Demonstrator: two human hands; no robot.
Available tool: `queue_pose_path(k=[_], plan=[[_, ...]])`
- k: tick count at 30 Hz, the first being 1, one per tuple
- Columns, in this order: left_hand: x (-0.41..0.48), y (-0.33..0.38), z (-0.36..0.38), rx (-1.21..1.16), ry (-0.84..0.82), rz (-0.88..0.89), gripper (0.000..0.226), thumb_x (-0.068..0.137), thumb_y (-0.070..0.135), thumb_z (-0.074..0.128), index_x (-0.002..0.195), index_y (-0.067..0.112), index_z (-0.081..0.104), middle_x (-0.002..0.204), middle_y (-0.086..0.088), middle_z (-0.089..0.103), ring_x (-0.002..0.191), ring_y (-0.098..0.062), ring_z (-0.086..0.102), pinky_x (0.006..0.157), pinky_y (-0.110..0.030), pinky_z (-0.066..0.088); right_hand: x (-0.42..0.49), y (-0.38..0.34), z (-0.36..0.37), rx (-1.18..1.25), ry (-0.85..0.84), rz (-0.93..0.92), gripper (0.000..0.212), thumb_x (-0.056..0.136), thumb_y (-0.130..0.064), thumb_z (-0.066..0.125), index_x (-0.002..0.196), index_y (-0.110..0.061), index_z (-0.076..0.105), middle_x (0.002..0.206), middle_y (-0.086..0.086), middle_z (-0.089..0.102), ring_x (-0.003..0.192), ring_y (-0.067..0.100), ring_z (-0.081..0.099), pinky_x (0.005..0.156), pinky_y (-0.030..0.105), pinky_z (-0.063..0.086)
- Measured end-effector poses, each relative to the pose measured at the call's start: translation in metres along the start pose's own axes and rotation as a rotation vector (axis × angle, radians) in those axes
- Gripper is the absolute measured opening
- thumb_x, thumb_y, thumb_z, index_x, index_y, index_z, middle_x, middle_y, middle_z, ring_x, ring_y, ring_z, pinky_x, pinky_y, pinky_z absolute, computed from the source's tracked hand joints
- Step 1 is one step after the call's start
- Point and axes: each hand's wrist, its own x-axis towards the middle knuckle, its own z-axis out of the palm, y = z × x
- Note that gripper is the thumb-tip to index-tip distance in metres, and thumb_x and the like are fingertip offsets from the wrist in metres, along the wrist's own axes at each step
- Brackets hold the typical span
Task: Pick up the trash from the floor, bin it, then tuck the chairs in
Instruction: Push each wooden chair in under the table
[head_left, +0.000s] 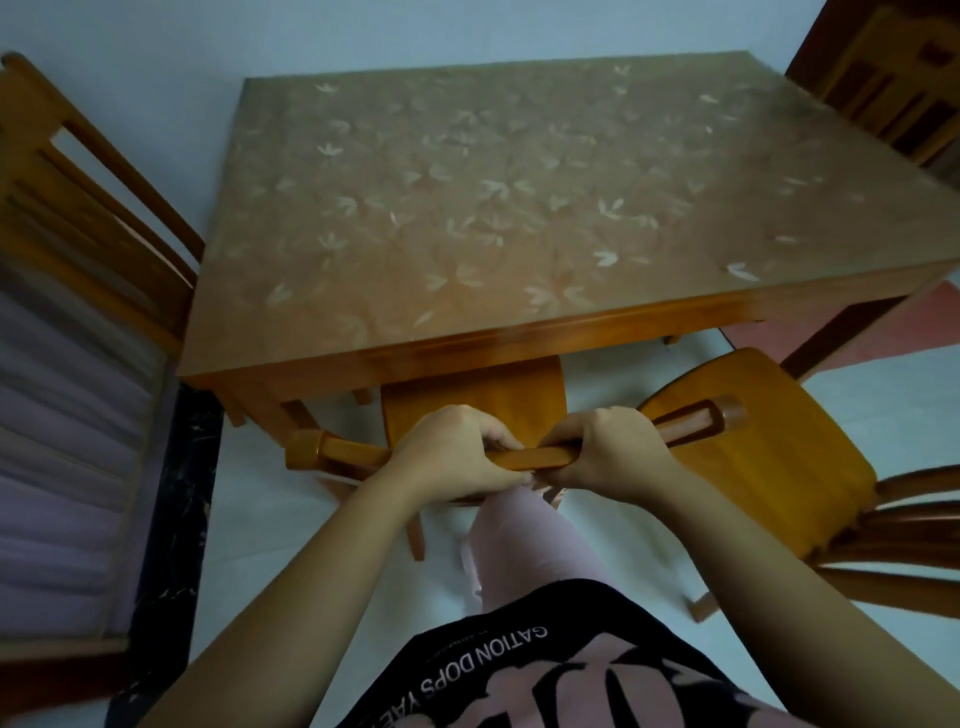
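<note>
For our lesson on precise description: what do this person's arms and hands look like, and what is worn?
The left arm and right arm are bare, no sleeves in view. The left hand and right hand carry no gloves, rings or watch. The top is black with white lettering and pink print; the trousers are pale pink.

Orange-brown wooden chairs: 3, by my count: near chair (467, 400), right chair (769, 447), far-corner chair (883, 88) | slatted wooden seat with mauve cushion (78, 197): 1 | rectangular leaf-patterned wooden table (493, 208): 1 | bare hands: 2, left hand (457, 457), right hand (608, 457)
</note>
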Motion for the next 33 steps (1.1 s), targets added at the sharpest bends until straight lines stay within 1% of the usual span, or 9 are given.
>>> queue_pose_path(k=[2,5,8,10,14,18,24,29,33], plan=[[0.017,0.006,0.001,0.000,0.001,0.009,0.024,0.064,0.046,0.074,0.086,0.038,0.072,0.077,0.021,0.069,0.073,0.003,0.062,0.072,-0.033,0.055,0.013,0.016,-0.008,-0.019,-0.011,-0.004,0.028,0.068,-0.057,0.065,0.084,-0.035,0.070,0.077,-0.011,0.069,0.066,0.007,0.059,0.058,0.028,0.051],[0.034,0.017,0.004,0.039,0.028,0.023,0.025,0.067,0.048,0.073,0.089,0.037,0.071,0.085,0.020,0.068,0.080,0.004,0.059,0.073,-0.025,0.053,0.026,0.034,-0.017,-0.055,-0.045,-0.028,0.027,0.069,-0.055,0.065,0.087,-0.035,0.069,0.080,-0.011,0.068,0.068,0.008,0.059,0.061,0.030,0.052],[0.044,0.023,0.006,0.064,0.041,0.004,0.028,0.068,0.051,0.072,0.092,0.037,0.071,0.086,0.019,0.068,0.080,0.002,0.058,0.069,-0.020,0.050,0.030,0.041,-0.027,-0.046,-0.041,-0.046,0.026,0.070,-0.053,0.066,0.088,-0.033,0.070,0.073,-0.013,0.065,0.065,0.009,0.060,0.064,0.032,0.053],[0.047,0.025,0.007,0.051,0.041,-0.014,0.028,0.067,0.053,0.071,0.091,0.037,0.070,0.087,0.019,0.067,0.081,0.000,0.058,0.071,-0.023,0.052,0.031,0.043,-0.030,-0.039,-0.043,-0.060,0.026,0.071,-0.050,0.068,0.088,-0.030,0.070,0.070,-0.014,0.061,0.063,0.008,0.059,0.066,0.032,0.053],[0.045,0.030,0.006,0.035,0.044,-0.021,0.027,0.067,0.052,0.071,0.088,0.036,0.070,0.088,0.017,0.067,0.083,-0.003,0.059,0.075,-0.030,0.053,0.033,0.045,-0.028,-0.036,-0.056,-0.052,0.029,0.071,-0.052,0.067,0.091,-0.030,0.069,0.079,-0.010,0.067,0.063,0.010,0.060,0.067,0.033,0.055],[0.043,0.032,0.007,0.041,0.053,-0.039,0.031,0.067,0.055,0.070,0.090,0.035,0.070,0.093,0.016,0.067,0.086,-0.005,0.058,0.078,-0.034,0.053,0.033,0.047,-0.028,-0.053,-0.060,-0.056,0.032,0.074,-0.053,0.064,0.093,-0.028,0.069,0.080,-0.007,0.069,0.061,0.010,0.060,0.067,0.032,0.055],[0.049,0.035,0.010,0.017,0.055,-0.053,0.028,0.064,0.053,0.072,0.085,0.036,0.071,0.087,0.019,0.068,0.083,-0.003,0.060,0.076,-0.038,0.054,0.033,0.056,-0.034,-0.056,-0.028,-0.124,0.033,0.075,-0.054,0.062,0.091,-0.026,0.070,0.082,-0.007,0.069,0.052,0.010,0.049,0.063,0.029,0.053],[0.068,0.056,0.020,-0.013,0.110,-0.074,0.026,0.064,0.049,0.073,0.084,0.033,0.073,0.084,0.016,0.071,0.080,-0.004,0.062,0.075,-0.037,0.054,0.048,0.084,-0.045,-0.082,-0.060,-0.148,0.040,0.072,-0.059,0.059,0.086,-0.023,0.070,0.081,-0.005,0.068,0.067,0.013,0.058,0.065,0.031,0.052],[0.090,0.068,0.024,-0.039,0.139,-0.111,0.028,0.060,0.049,0.072,0.082,0.032,0.073,0.083,0.017,0.071,0.079,-0.002,0.064,0.075,-0.038,0.055,0.061,0.105,-0.055,-0.069,-0.031,-0.170,0.039,0.072,-0.056,0.061,0.078,-0.019,0.069,0.073,-0.002,0.068,0.064,0.015,0.059,0.056,0.026,0.046]])
